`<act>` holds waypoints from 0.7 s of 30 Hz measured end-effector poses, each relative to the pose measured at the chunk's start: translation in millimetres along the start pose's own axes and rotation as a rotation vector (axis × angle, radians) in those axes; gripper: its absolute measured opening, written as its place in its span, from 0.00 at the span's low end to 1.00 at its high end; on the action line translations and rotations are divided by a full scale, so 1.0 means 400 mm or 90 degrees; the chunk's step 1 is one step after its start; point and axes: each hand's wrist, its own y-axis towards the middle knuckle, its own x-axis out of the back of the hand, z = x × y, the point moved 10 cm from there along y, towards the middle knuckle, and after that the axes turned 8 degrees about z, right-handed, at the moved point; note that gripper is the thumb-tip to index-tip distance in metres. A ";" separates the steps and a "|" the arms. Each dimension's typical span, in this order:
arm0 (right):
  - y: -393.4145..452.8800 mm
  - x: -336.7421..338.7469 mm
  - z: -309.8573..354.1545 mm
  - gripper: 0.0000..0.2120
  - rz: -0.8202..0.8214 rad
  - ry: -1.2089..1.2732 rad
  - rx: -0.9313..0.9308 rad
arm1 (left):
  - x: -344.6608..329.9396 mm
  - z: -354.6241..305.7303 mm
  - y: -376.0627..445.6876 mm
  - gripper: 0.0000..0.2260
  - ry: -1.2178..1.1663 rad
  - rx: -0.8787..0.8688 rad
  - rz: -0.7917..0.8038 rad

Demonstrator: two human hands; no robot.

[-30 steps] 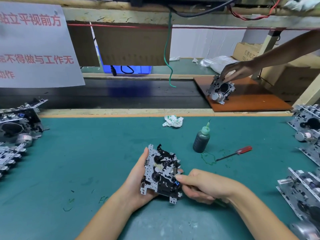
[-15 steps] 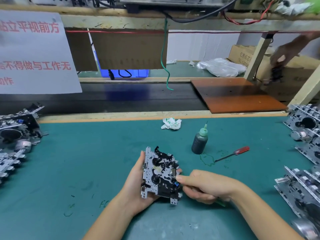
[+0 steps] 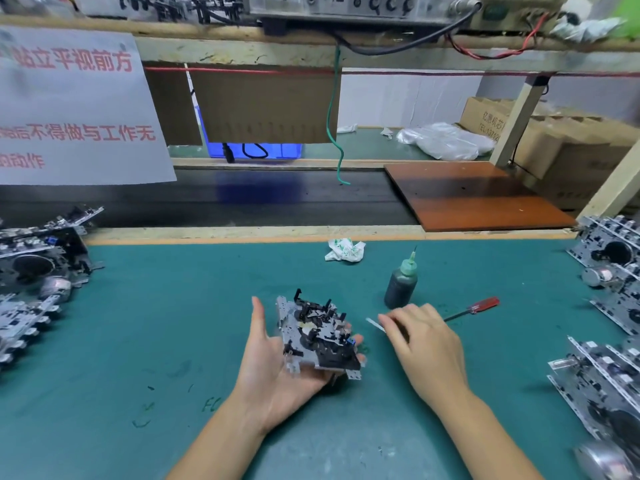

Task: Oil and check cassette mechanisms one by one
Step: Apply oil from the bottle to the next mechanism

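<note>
A heap of silver metal cassette mechanisms (image 3: 38, 271) lies at the far left of the matte green bench mat (image 3: 156, 323). Near the centre, the left hand (image 3: 273, 362) lies palm up with thumb spread, cradling a flat, perforated silver metal cassette mechanism with black plastic levers and gears (image 3: 317, 336) on its fingers. Just right of it, the right hand (image 3: 426, 341) pinches a thin pale strip-like tool (image 3: 375, 323). Beyond stand a dark, green-capped plastic oil bottle (image 3: 401, 285) and a crumpled white wrapper (image 3: 344, 250). A red-handled screwdriver (image 3: 474, 308) lies beside it. More stacked silver mechanisms (image 3: 609, 341) line the right edge.
</note>
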 end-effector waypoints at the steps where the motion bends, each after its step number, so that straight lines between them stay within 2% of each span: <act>1: 0.001 0.021 -0.016 0.06 -0.054 0.069 -0.022 | 0.000 -0.001 0.001 0.44 0.015 0.000 0.008; 2: 0.000 0.038 -0.040 0.03 -0.111 0.146 -0.054 | 0.003 0.000 0.003 0.43 0.031 0.004 0.011; 4: 0.003 0.046 -0.086 0.14 -0.171 0.256 -0.121 | 0.008 0.014 0.006 0.40 0.066 0.032 0.007; 6: 0.033 0.006 -0.118 0.25 -0.108 0.350 -0.177 | 0.005 0.037 0.009 0.36 0.087 0.063 0.005; 7: 0.050 -0.021 -0.126 0.27 -0.055 0.393 -0.202 | 0.000 0.046 0.009 0.34 0.092 0.075 0.007; 9: 0.074 -0.061 -0.138 0.23 0.020 0.456 -0.233 | -0.007 0.057 0.008 0.32 0.103 0.089 0.016; 11: 0.087 -0.071 -0.141 0.17 0.044 0.505 -0.237 | -0.012 0.056 0.006 0.32 0.105 0.093 0.028; 13: 0.092 -0.060 -0.134 0.12 0.025 0.581 -0.214 | -0.017 0.055 0.005 0.31 0.096 0.096 0.041; 15: 0.083 -0.024 -0.131 0.07 -0.038 0.651 -0.188 | -0.015 0.055 0.006 0.31 0.094 0.099 0.045; 18: 0.043 0.006 -0.140 0.05 -0.096 0.752 -0.188 | -0.008 0.052 0.008 0.31 0.108 0.100 0.042; 21: 0.012 -0.038 -0.119 0.09 -0.059 1.034 -0.240 | -0.005 0.050 0.010 0.30 0.106 0.098 0.039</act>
